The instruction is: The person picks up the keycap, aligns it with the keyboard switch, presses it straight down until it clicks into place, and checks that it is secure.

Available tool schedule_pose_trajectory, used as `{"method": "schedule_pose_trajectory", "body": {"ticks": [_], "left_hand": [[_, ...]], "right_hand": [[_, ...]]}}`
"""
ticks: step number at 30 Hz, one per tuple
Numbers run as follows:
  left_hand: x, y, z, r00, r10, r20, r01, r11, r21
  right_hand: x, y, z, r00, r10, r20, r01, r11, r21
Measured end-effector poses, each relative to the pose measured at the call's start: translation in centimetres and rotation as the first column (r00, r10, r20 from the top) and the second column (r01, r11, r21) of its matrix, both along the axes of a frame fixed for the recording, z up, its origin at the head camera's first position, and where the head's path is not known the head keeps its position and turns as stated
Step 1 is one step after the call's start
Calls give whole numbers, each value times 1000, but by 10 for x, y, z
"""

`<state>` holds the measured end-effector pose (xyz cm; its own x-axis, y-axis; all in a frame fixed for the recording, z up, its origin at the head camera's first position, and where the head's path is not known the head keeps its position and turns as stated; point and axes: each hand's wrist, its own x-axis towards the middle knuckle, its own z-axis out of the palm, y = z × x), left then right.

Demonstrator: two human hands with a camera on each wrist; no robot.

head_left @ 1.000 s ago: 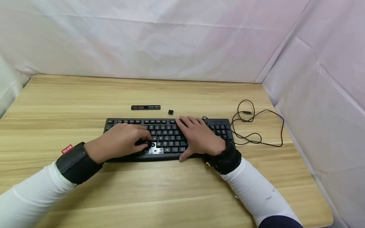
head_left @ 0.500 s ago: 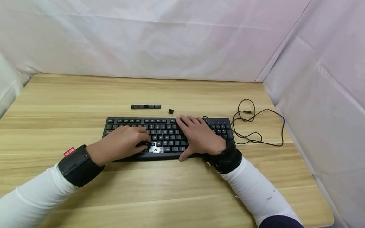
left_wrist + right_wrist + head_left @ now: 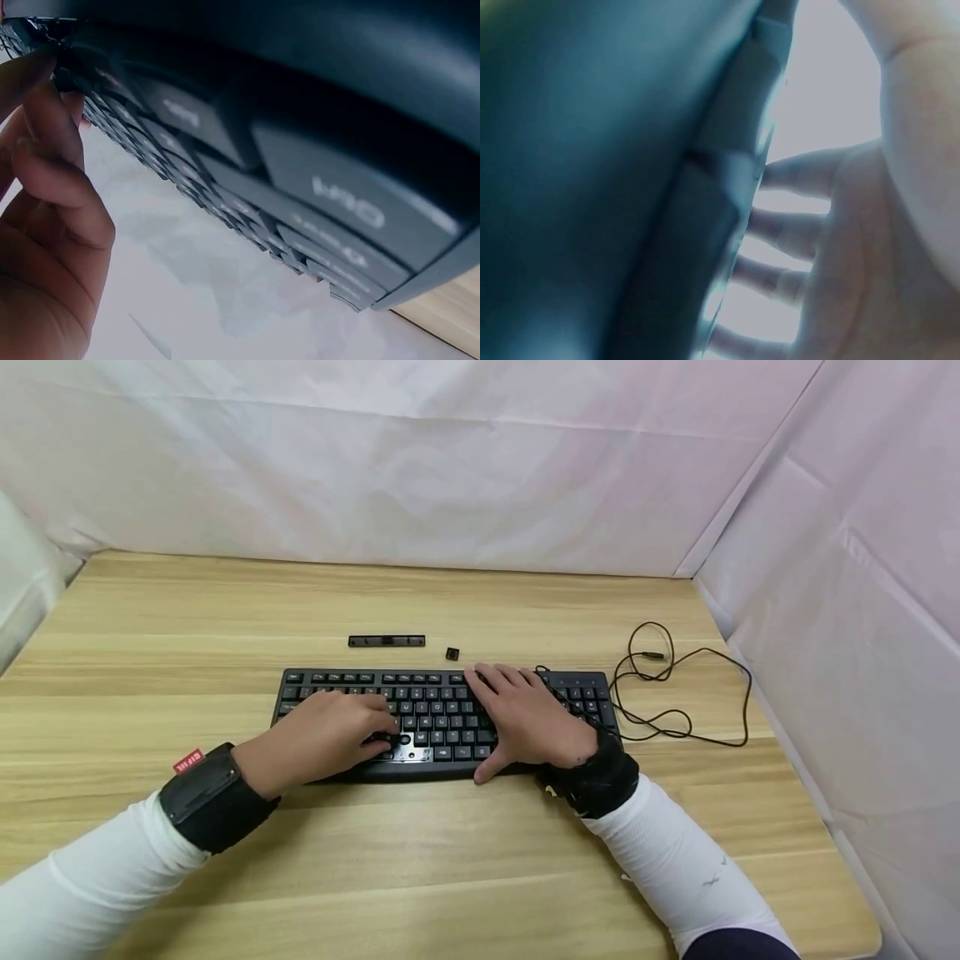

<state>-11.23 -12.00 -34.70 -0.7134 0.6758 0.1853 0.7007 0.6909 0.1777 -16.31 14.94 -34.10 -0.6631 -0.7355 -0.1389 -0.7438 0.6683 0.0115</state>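
The keyboard lies flat on the table; the right hand spreads straight fingers over its right part, thumb at the front edge, probably for steadying it; the left hand curls beside the uncovered strip, but whether it pinches something I cannot tell; a long bar and a loose keycap lie behind, perhaps to be out of the way.
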Motion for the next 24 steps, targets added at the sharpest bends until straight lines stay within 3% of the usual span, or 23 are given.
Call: {"method": "schedule_pose_trajectory", "body": {"ticks": [12, 24], "left_hand": [[7, 5, 2, 991, -17, -130, 9, 998, -62], [13, 0, 4, 990, -32, -137, 19, 995, -94]], "right_hand": [[1, 0, -1, 1000, -5, 13, 5, 1000, -7], [-1, 0, 0, 1000, 0, 11, 0, 1000, -3]]}}
